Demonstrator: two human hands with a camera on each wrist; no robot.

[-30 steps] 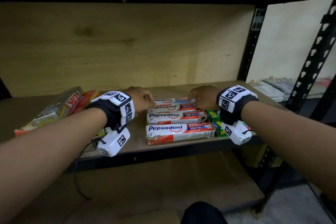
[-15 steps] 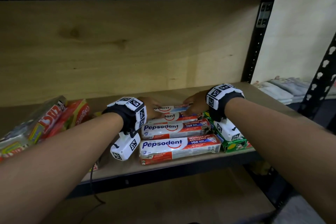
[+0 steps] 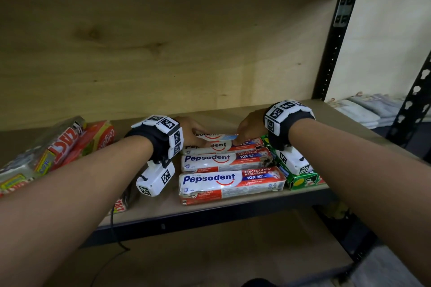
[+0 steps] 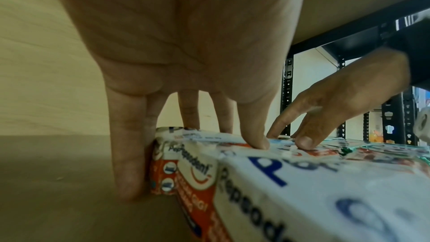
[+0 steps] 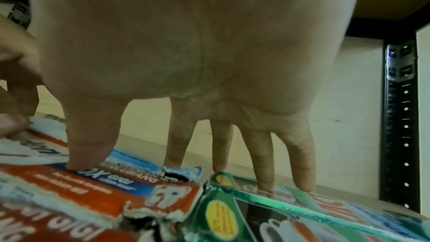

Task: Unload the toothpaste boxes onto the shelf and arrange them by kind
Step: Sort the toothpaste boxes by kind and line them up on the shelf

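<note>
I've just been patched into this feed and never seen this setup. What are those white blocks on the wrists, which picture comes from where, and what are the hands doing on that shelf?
No machine here: a person works with bare hands. The white blocks are wrist cameras. The wide picture comes from a head camera looking down; the two close pictures look along each palm at the fingers.

On the wooden shelf lies a row of red and white Pepsodent boxes, long sides together, running front to back. To their right are green boxes; at far left a loose pile of red packs, one reading Colgate.

The left hand rests at the left end of the back boxes, fingers straight, the little finger down beside the box ends. The right hand touches the right end, thumb on a Pepsodent box, outer fingers on a green one. Neither hand grips anything.
</note>
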